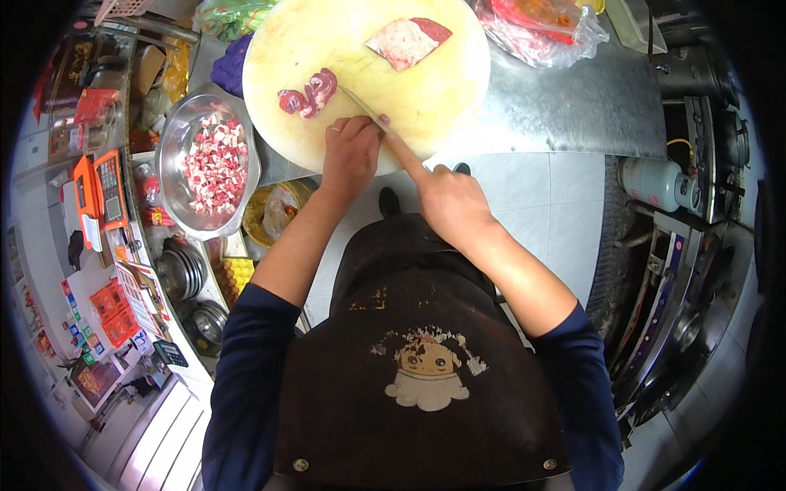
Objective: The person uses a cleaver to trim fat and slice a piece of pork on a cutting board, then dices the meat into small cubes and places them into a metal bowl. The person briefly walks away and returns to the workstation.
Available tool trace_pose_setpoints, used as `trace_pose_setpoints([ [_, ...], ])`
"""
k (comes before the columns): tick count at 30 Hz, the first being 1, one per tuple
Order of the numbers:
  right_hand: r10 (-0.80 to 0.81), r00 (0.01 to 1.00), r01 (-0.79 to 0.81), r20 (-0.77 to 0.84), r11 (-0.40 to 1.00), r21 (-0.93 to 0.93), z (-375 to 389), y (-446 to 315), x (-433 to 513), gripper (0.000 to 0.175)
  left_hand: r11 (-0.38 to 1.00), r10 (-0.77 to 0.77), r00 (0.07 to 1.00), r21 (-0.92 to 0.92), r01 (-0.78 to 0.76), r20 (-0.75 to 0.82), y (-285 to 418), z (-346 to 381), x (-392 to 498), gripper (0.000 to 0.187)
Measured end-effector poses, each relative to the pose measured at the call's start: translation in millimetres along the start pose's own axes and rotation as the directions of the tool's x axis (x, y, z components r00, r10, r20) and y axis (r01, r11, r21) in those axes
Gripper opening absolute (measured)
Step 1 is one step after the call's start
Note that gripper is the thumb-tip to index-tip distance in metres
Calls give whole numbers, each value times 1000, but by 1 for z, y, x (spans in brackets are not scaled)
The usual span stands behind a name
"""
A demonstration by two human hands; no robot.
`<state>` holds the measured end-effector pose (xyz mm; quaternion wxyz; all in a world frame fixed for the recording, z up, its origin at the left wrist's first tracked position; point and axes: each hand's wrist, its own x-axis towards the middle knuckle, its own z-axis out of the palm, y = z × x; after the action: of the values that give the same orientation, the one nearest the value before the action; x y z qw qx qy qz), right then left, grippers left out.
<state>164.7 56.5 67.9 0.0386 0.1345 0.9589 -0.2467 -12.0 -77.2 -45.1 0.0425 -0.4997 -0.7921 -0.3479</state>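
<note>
My right hand (451,199) grips a kitchen knife (362,105), its index finger stretched along the blade. The handle is hidden in my fist. My left hand (353,150) rests with curled fingers on the round cutting board (430,116), close against the blade. Whether meat is under those fingers is hidden. A small dark red piece of meat (384,119) sits at the blade's right side. Left of the knife tip lie curled strips of raw meat (310,95). Farther back on the board is a larger slab of raw meat (408,43) with a pale fatty face.
A steel basin (169,159) of diced meat (216,166) stands left of the board. Plastic bags (540,30) lie on the metal table (571,104) at the back right. A gas cylinder (651,183) stands to the right. Stacked metal bowls (181,270) sit at left.
</note>
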Motion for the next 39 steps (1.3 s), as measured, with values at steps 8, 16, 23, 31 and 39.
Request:
trace_pose_setpoints([
  [8, 117, 978, -134, 175, 987, 86, -12, 35, -35, 98, 996, -50, 997, -72, 45, -63, 6, -7, -4, 28],
  [16, 76, 965, -69, 252, 997, -36, -33, 18, -33, 99, 999, -24, 999, 35, 26, -39, 4, -5, -4, 25],
  [23, -19, 989, 21, 149, 1000, -13, -20, 7, 7, 102, 999, -29, 999, 44, 30, -29, 3, -6, -4, 24],
  [31, -22, 995, 27, 96, 999, -47, -39, 52, -14, 101, 995, -65, 996, 66, 68, -61, 10, -8, -6, 24],
  [39, 25, 975, 11, -221, 987, 157, 5, 64, -10, 96, 996, -83, 994, 14, 85, -77, 7, -8, -12, 26],
])
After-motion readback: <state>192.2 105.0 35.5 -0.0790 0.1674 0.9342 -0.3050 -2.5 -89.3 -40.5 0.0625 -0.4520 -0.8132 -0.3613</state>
